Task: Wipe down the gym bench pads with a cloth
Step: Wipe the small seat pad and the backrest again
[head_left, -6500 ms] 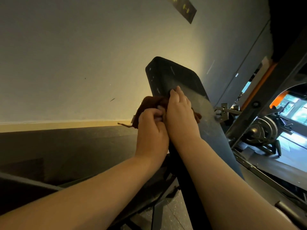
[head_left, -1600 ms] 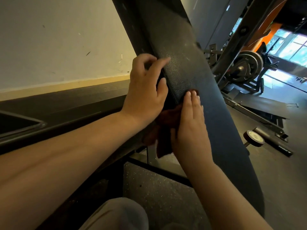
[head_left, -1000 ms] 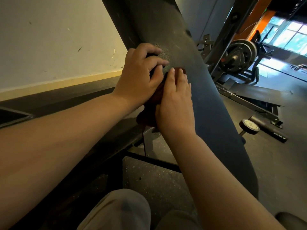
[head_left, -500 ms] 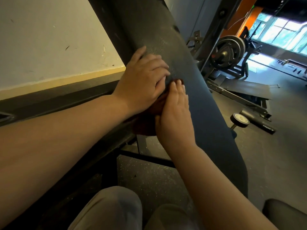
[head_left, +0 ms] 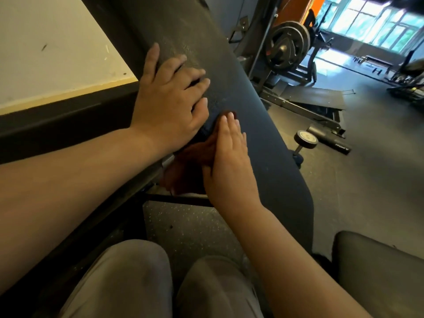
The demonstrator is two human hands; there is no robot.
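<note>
The black inclined back pad [head_left: 259, 125] of the gym bench runs from the top centre down to the lower right. My left hand [head_left: 169, 99] lies flat on the pad's left edge with its fingers spread and fairly straight. Just below it, my right hand [head_left: 229, 161] presses a dark brown cloth [head_left: 192, 164] against the pad's left side with straight fingers. Most of the cloth is hidden under that hand; a fold hangs down beside the pad. The black seat pad [head_left: 378, 269] shows at the bottom right.
My knees in grey trousers [head_left: 142, 278] fill the bottom centre. A pale wall [head_left: 46, 53] with a dark ledge stands on the left. Right of the bench are a rack with weight plates [head_left: 286, 49], a dumbbell [head_left: 306, 140] and a black roller on the rubber floor.
Both hands have slid down the back pad's left edge since 6.5 s ago. In the last second my left hand's fingers spread out flat on the pad and my right hand moved lower with the cloth.
</note>
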